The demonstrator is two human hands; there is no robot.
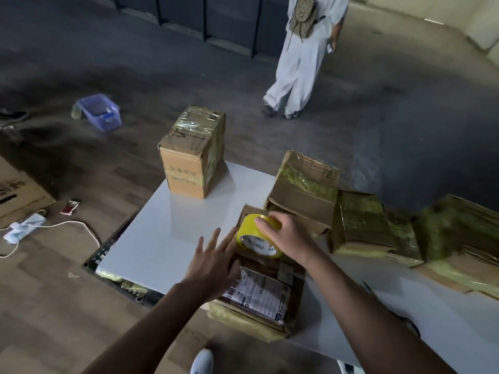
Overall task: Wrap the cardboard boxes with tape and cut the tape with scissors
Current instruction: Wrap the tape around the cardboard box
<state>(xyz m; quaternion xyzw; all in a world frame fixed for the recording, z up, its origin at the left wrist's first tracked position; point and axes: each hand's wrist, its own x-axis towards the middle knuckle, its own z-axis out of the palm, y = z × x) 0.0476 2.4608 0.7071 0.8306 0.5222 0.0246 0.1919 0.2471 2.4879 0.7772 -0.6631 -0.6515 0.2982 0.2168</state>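
A cardboard box (259, 298) with a white shipping label lies on the near edge of the white table (162, 233). My right hand (283, 233) grips a yellow tape roll (258, 242) that rests on the far end of this box. With straight, spread fingers, my left hand (213, 263) presses against the box's left side. A taller taped box (193, 155) stands upright at the table's far corner. No scissors are visible.
Several flattened, tape-covered boxes (364, 222) lie piled on the table's right side. A person in white (302, 58) stands on the floor beyond. A blue plastic bin (98, 112), a power strip with cable (24, 225) and a large carton (16, 190) lie on the floor left.
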